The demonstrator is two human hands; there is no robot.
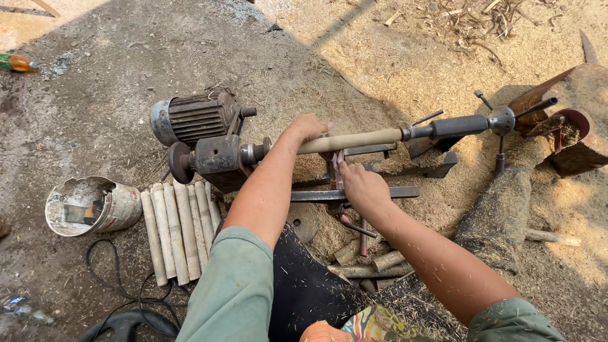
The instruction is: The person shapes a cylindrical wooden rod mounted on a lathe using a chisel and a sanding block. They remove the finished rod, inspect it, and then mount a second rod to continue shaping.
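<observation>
Wooden rod (351,140) is lying left to right on a ground-level lathe (218,158), just ahead of both hands. The right hand (362,188) is gripping a metal tool (337,166) pressed up under it — fingers closed. The left hand (308,127) is resting on the rod's left end. Left of the lathe, on the sawdust ground's near side, cut sticks (179,229) and a tin bucket (92,205) are lying; behind, an electric motor (190,117).

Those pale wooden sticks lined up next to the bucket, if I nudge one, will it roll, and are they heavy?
The pale wooden sticks look round and smooth, so one would probably roll sideways if nudged, though the neighbours packed against it and the gritty ground may stop it. They look stiff, slim and likely light. The bucket lying beside them would block rolling that way.
</observation>
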